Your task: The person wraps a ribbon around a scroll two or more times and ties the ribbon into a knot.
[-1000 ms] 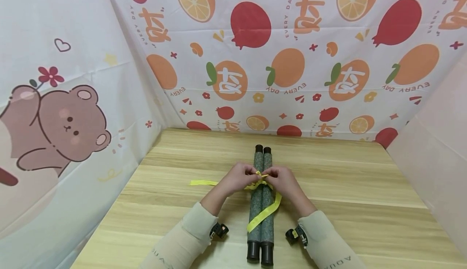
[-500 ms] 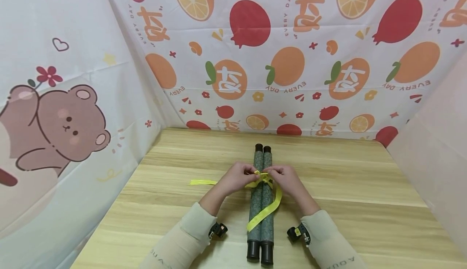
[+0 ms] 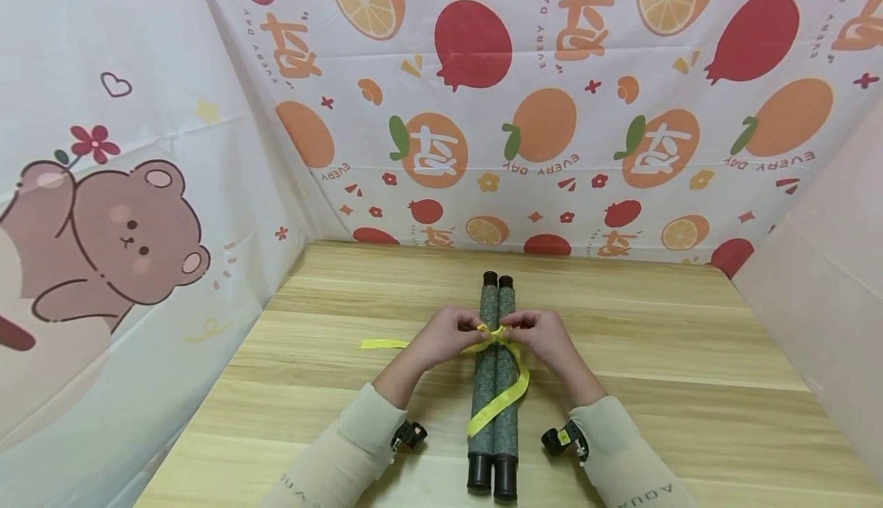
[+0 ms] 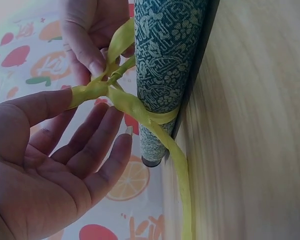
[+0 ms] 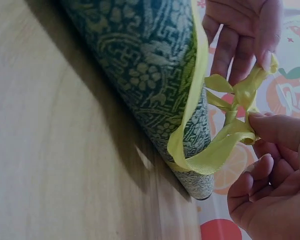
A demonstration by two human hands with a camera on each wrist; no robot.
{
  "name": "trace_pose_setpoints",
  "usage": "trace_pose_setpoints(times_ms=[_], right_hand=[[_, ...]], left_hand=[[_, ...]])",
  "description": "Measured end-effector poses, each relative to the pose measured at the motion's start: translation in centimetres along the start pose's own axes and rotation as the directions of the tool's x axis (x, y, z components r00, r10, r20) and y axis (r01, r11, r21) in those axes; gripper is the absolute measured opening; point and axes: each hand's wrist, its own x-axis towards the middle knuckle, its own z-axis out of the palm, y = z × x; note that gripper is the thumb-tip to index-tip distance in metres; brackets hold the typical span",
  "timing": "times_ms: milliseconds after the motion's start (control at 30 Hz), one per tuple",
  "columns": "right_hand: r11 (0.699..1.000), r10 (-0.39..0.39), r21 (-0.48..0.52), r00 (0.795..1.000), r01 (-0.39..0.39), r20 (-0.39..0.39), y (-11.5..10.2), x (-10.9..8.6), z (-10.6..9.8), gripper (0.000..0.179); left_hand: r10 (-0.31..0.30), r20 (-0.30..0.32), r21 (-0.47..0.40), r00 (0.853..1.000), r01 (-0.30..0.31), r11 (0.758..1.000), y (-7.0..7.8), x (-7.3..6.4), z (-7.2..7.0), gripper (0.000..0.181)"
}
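Two rolled scrolls with dark end knobs, a left scroll and a right scroll, lie side by side. In the wrist views their covering is teal with a pale floral pattern. A yellow ribbon goes round them, with a crossing of loops gathered above. My left hand pinches one loop between thumb and forefinger, its other fingers spread in the left wrist view. My right hand pinches the loop opposite, thumb on the ribbon in the right wrist view. One ribbon tail crosses the scrolls diagonally; another runs left.
The scrolls rest on a wood-grain table. A fruit-print cloth hangs behind it, and a bear-print cloth hangs at the left. Black wrist cameras sit at both sleeves.
My hands have drawn slightly apart, and the ribbon loops between them have spread sideways. The right hand's grip on the ribbon has shifted. The scrolls have stayed in place.
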Motion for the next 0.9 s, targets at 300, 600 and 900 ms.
trace_pose_setpoints(times_ms=[300, 600, 900], right_hand=[[0.985, 0.054, 0.159, 0.995, -0.067, 0.081, -0.6, -0.5, -0.6, 0.032], [0.983, 0.067, 0.165, 0.996, -0.076, 0.06, 0.4, -0.1, -0.9, 0.03], [0.999, 0.023, -0.046, 0.995, -0.019, 0.093, -0.3, -0.6, -2.4, 0.023]], left_hand=[[-0.001, -0.027, 0.035, 1.0, 0.002, 0.999, -0.4, -0.2, -0.3, 0.012], [-0.041, -0.038, 0.036, 0.998, 0.043, 0.998, -0.6, -0.3, -0.5, 0.013], [-0.034, -0.035, 0.069, 0.999, 0.037, 0.997, -0.8, -0.5, -0.7, 0.027]])
